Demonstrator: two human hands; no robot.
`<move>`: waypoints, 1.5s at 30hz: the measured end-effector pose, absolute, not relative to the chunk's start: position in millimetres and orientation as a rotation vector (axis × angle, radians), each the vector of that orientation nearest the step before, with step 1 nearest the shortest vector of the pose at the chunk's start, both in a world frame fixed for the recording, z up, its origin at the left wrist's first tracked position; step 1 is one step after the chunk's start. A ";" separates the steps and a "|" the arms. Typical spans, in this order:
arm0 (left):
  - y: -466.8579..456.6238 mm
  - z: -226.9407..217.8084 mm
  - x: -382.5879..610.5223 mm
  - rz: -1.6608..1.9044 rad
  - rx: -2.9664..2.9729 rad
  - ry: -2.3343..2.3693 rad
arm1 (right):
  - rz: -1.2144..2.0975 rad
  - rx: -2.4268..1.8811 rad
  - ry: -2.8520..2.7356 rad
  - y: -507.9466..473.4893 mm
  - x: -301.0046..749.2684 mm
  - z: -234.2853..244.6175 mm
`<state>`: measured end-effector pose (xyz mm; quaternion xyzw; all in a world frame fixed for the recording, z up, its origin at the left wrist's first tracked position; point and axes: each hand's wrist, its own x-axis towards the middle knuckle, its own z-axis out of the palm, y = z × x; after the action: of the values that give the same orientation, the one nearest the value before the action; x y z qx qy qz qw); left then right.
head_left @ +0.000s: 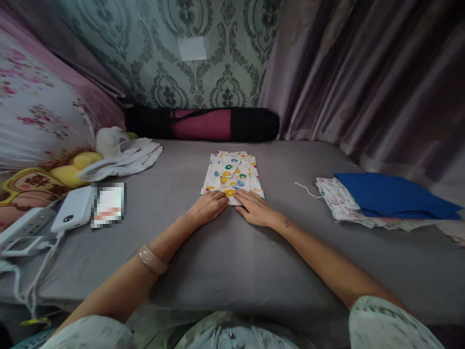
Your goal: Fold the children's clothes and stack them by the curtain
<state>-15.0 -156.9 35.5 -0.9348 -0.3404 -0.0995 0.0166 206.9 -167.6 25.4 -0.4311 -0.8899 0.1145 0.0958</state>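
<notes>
A white garment (pixel 234 169) with a print of coloured rings and shapes lies folded into a neat rectangle on the grey bedsheet (pixel 250 261). Its near edge is turned up in a band. My left hand (pixel 210 206) rests on the left part of this near edge, palm down, fingers over the cloth. On the right part lies my right hand (pixel 256 207), fingers flat and thumb apart. Both hands press from above; neither grips the cloth. The undersides of the fingers are hidden.
At right, a blue cloth (pixel 392 196) covers printed garments (pixel 337 198) with a white string. A power bank (pixel 74 208), power strip (pixel 27 225) and cables are at left, near a grey-white cloth (pixel 127 157) and plush toys (pixel 78 167). Behind lies a black-and-pink bag (pixel 201 123).
</notes>
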 end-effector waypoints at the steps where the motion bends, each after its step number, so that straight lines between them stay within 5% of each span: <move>1: -156.5 36.2 -13.5 -0.284 -2.882 -1.055 | 0.315 -1.278 -2.627 -166.5 206.3 25.0; 25: -153.2 43.5 -66.2 -0.235 -2.879 -1.341 | 0.090 -1.267 -2.648 -155.1 259.8 29.5; 33: -219.8 67.8 -80.0 -0.282 -3.139 -1.168 | 0.340 -1.189 -2.737 -230.0 277.8 58.0; 38: -229.1 76.0 -84.7 -0.654 -3.275 -1.588 | 0.576 -1.296 -2.634 -232.6 285.9 76.7; 45: -181.2 72.3 -59.2 -1.821 -2.853 -2.191 | 0.721 -1.499 -2.072 -171.1 276.5 89.5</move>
<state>-59.2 -181.2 72.3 -0.6386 -0.4905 -0.4077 -0.4306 276.5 -171.1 89.5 -0.5477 -0.7571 0.2634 0.2397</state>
